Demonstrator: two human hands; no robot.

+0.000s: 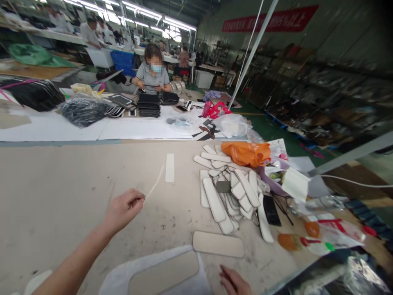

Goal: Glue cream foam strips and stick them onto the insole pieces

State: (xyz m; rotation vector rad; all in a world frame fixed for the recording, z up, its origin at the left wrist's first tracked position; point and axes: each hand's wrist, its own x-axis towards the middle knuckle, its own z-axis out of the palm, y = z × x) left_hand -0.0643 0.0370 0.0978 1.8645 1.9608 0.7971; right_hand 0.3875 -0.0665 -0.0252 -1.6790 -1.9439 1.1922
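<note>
My left hand (124,209) is over the middle of the table, its thumb and fingertips pinched on one end of a thin white strip (156,181). The strip extends up and right, close to a short white rectangular piece (170,168) lying flat. At the bottom edge, my right hand (233,282) is partly cut off by the frame; its visible fingers are a little bent and slightly apart, holding nothing that I can see. Near it lie a beige rounded panel (218,244) and a larger beige panel (166,273) on a white sheet (115,278).
To the right is a loose pile of white rounded strips (215,200), with an orange bag (247,153) behind it. Bottles (290,242) and plastic wrapping crowd the right edge. Across the table a masked person (152,73) works behind stacked black pieces (149,105).
</note>
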